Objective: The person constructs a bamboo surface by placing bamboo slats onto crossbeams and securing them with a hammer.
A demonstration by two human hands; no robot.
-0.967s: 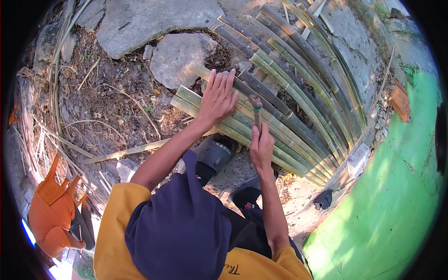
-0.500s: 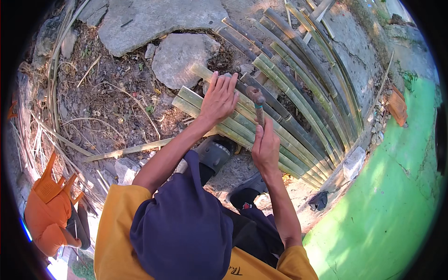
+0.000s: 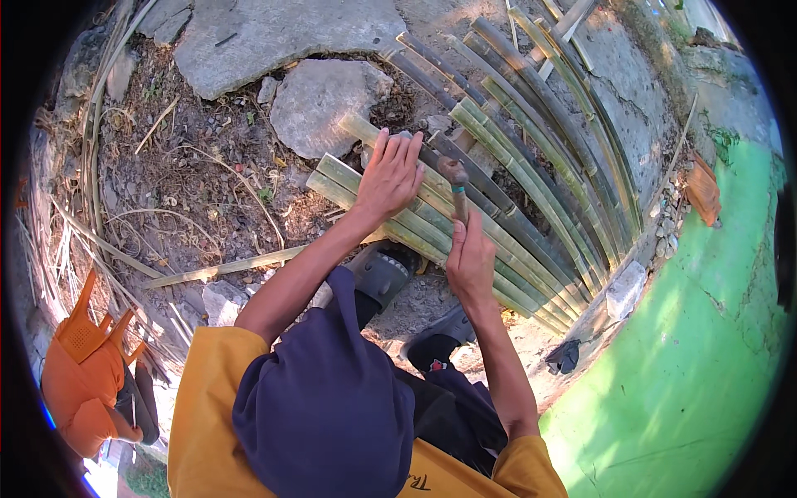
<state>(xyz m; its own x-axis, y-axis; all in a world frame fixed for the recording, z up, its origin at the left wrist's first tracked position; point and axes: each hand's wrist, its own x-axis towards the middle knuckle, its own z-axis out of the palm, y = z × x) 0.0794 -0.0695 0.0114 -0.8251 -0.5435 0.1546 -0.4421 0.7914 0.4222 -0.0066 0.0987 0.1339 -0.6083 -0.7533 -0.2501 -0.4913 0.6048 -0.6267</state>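
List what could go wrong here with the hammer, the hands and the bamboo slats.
1. The left hand lies flat on the bamboo slats, close to the hammer head; a stray blow might hit the fingers.
2. The slats have split edges; bare skin pressing on them may catch splinters.
3. The right hand grips the handle alone; a glancing blow could make a slat jump.

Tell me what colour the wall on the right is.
Bright green: the wall shows in the head view, beside the bamboo slats.
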